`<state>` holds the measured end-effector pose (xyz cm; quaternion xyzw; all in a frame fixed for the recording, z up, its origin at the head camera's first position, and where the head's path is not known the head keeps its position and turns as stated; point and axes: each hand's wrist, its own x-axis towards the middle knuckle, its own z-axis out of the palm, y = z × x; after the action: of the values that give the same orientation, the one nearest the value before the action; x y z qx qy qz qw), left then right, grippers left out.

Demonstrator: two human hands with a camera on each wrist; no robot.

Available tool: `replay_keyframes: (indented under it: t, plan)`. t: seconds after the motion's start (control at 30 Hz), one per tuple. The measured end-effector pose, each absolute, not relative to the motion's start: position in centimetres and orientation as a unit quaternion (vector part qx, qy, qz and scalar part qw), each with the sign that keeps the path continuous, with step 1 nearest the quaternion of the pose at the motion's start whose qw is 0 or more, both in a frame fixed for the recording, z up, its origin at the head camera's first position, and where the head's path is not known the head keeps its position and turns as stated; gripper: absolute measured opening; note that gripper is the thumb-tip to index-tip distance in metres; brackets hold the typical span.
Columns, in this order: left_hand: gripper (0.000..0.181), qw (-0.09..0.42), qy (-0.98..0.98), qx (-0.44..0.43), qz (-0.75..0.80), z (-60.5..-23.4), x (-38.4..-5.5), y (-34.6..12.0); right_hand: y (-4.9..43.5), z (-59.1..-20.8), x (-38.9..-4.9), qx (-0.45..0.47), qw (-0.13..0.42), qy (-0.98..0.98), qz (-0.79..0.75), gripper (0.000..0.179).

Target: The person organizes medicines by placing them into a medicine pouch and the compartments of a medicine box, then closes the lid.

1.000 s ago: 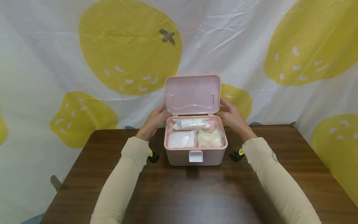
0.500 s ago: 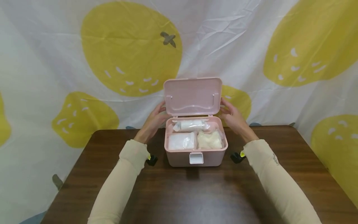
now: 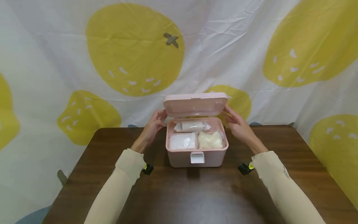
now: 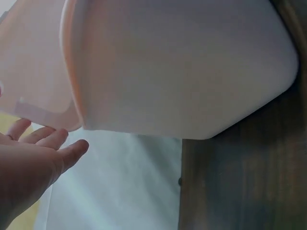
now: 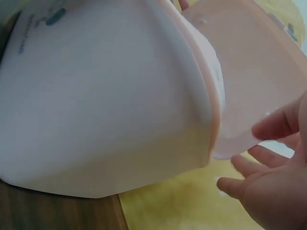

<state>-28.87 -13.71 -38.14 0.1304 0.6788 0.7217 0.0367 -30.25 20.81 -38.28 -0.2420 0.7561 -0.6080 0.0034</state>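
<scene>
A pink storage box (image 3: 195, 158) stands on the table with its pink lid (image 3: 195, 106) raised at the back and tilted forward. At the lid's left edge is my left hand (image 3: 151, 129), its fingers loosely extended. My right hand (image 3: 241, 126) reaches to the lid's right edge with fairly straight fingers. In the right wrist view, a digit (image 5: 276, 124) overlaps the lid's edge. The left wrist view has fingertips (image 4: 53, 139) at the lid's lower edge. Inside the box lie a clear-wrapped white roll (image 3: 192, 126), a white packet (image 3: 182, 141) and a cream-coloured wrapped bundle (image 3: 210, 140).
The dark wooden table (image 3: 193, 196) extends around the box. A white latch (image 3: 197, 157) hangs on the box front. Behind the table hangs a white curtain (image 3: 212, 62) with yellow fruit prints.
The lid has swung from nearly upright to tilting forward over the box. Both hands have shifted along with its edges, with the forearms drawn slightly back. The box has stayed in place.
</scene>
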Motion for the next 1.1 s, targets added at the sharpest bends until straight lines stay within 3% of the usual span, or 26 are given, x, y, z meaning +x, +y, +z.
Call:
replay_keyframes:
  t: [0.43, 0.6, 1.1]
  plan:
    - [0.047, 0.070, 0.650, 0.160, 0.739, -40.0, -27.4, -14.2, 20.8, -39.9, -28.3, -0.230, 0.037, 0.706, -0.669, 0.066]
    - [0.049, 0.067, 0.643, 0.172, 0.743, -40.6, -27.1, -14.3, 20.9, -40.4, -27.6, -0.210, 0.067, 0.642, -0.734, 0.065]
    - [0.061, 0.087, 0.678, 0.181, 0.707, -41.6, -26.0, -14.8, 21.5, -42.2, -26.9, -0.260, 0.069, 0.615, -0.741, 0.051]
